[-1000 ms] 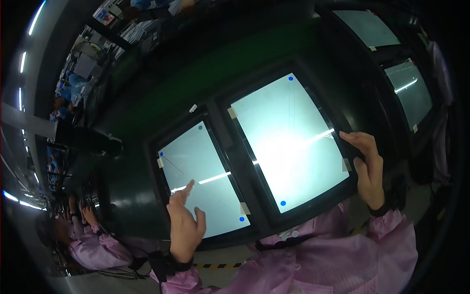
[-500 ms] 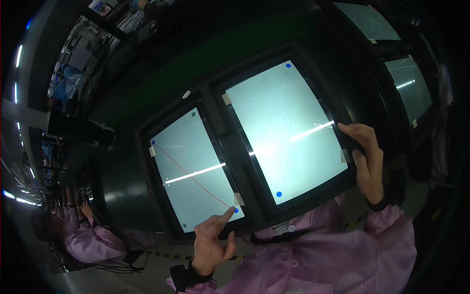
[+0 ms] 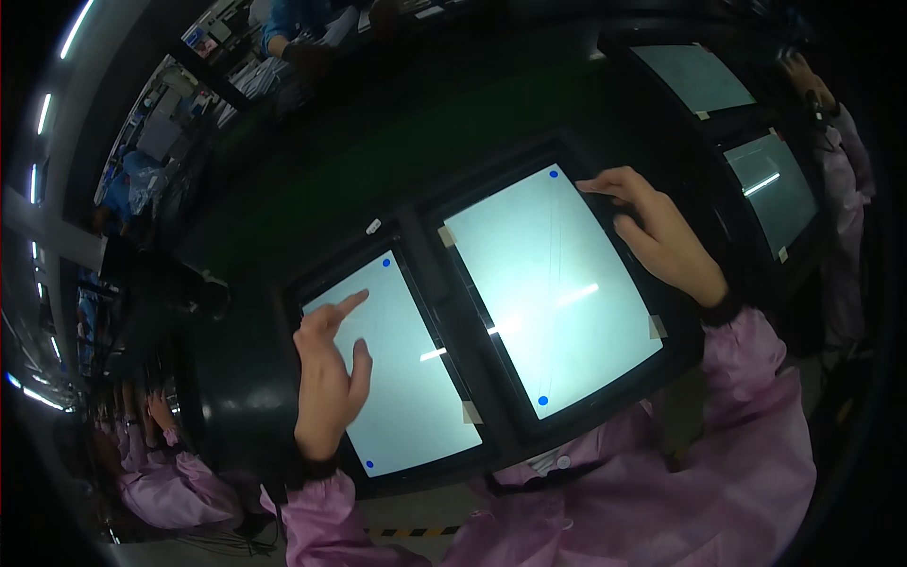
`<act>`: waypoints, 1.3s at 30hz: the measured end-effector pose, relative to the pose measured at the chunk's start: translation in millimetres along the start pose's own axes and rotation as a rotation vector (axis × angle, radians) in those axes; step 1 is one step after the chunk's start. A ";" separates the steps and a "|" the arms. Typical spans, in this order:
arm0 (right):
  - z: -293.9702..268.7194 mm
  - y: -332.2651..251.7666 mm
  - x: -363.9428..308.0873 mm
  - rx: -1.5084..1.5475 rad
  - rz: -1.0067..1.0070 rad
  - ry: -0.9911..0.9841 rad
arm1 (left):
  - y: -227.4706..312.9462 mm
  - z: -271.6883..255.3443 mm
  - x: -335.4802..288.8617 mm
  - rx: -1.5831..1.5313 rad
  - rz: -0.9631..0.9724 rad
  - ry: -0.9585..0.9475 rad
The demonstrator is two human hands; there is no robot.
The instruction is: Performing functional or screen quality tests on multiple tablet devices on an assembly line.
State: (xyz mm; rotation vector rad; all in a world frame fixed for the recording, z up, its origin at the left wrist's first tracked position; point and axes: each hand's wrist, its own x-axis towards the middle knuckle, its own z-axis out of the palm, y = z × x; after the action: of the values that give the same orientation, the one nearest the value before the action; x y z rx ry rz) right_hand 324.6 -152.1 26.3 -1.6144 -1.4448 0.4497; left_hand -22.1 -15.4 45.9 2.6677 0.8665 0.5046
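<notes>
Two lit tablet-like screens lie side by side in a black frame [image 3: 444,283]. My left hand [image 3: 326,383] is over the left screen [image 3: 411,397], index finger stretched out and thumb apart, with nothing in it. The index tip is below a blue dot [image 3: 386,263]; I cannot tell whether it touches the glass. My right hand [image 3: 666,241] is empty too, fingers extended and thumb apart, at the upper right edge of the right screen [image 3: 567,350]. Its fingertips are beside another blue dot [image 3: 554,174]. A faint thin line runs down the right screen.
Beige tape pieces [image 3: 472,412] sit on the screens' edges. A small white tag [image 3: 373,227] lies above the frame. Two more screens [image 3: 694,77] stand at the far right, with a person in pink [image 3: 844,180] beside them. Another person in pink [image 3: 179,487] is at the lower left.
My left hand has moved up from the lower right corner of the left screen. Its red line is gone and the dots changed. My right hand has moved up along the right screen's edge.
</notes>
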 end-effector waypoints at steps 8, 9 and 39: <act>13.4 9.4 33.2 -0.221 0.014 -0.052 | -28.3 24.7 35.9 0.034 0.032 -0.035; 14.1 11.8 33.8 -0.228 0.020 -0.052 | -28.9 24.3 36.1 0.031 0.054 -0.024; 52.0 -69.8 -99.2 -0.288 -0.223 -0.483 | 31.5 -7.8 -131.8 0.043 -0.275 -0.167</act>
State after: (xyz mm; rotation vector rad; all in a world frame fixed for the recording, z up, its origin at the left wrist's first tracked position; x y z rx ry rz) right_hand 218.2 -230.2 25.9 -1.6043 -2.1095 0.5450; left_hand -109.2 -118.7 33.5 2.5266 1.1780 0.1967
